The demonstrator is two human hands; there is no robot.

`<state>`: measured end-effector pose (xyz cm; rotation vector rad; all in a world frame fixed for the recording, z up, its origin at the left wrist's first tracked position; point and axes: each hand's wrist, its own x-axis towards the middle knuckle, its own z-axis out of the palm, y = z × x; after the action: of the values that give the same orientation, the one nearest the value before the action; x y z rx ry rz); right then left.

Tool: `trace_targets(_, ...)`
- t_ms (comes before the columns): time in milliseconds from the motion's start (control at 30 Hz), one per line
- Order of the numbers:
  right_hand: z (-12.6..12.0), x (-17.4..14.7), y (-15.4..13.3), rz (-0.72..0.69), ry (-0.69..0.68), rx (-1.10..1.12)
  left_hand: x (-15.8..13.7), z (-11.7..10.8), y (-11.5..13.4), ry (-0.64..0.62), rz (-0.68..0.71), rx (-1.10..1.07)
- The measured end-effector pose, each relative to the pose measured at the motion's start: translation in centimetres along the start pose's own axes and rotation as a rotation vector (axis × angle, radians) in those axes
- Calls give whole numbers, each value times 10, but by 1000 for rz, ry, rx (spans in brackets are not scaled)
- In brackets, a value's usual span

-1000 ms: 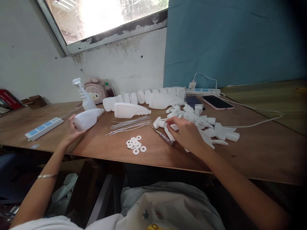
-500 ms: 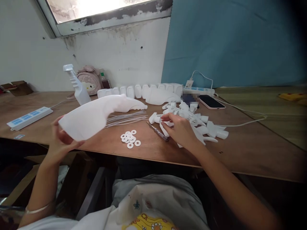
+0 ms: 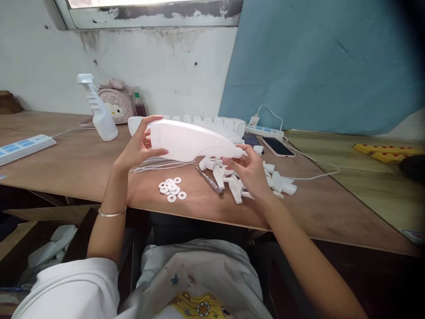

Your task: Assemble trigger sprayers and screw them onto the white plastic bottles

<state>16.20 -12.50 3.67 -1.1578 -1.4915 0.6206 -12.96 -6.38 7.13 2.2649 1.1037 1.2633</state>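
A white plastic spray bottle body is held sideways above the table between my two hands. My left hand grips its broad base end, thumb below and fingers over the top. At the narrow neck, my right hand pinches the bottle with thumb and fingers. Under and beside my right hand lies a heap of white trigger spray heads. A screwdriver lies left of the heap. Several white ring washers are piled nearer the front edge, and thin white tubes lie behind them, partly hidden by the bottle.
An assembled spray bottle stands at the back left beside a pink bag. More white bottles lie in a row along the wall. A phone and power strips are on the table. An open carton stands below left.
My left hand has brought the bottle body rightward and levelled it. My right hand has moved from the spray heads to the bottle's neck. The camera view has shifted slightly.
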Motion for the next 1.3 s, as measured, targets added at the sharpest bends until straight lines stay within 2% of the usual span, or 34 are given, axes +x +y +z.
trace_targets(133, 14, 27, -3, -68, -87, -408, -7, -17, -26, 0, -42, 38)
trace_targets(233, 38, 59, -6, -213, -209, -677, -10, -31, -50, 129, -79, 65)
trace_targets(367, 70, 95, -4, -321, -341, -865, -10, -34, -73, 294, -129, 116)
trace_targets(467, 83, 109, 3, -318, -408, -974, -9, -31, -82, 322, -122, 193)
trace_targets(533, 84, 112, 9, -314, -424, -1015, -8, -30, -87, 280, -110, 263)
trace_targets(700, 80, 110, 20, -307, -410, -1069, -6, -30, -93, 81, -145, 487)
trace_targets(867, 77, 109, 33, -314, -394, -1093, -4, -21, -92, 11, -137, 632)
trace_targets(967, 74, 110, 40, -301, -402, -1098, -3, -17, -94, -25, -123, 601)
trace_targets(1133, 69, 112, 46, -291, -415, -1083, 0, -14, -101, -47, -131, 392)
trace_targets(1300, 66, 109, 46, -256, -448, -1095, 1, -10, -104, -21, -189, 276)
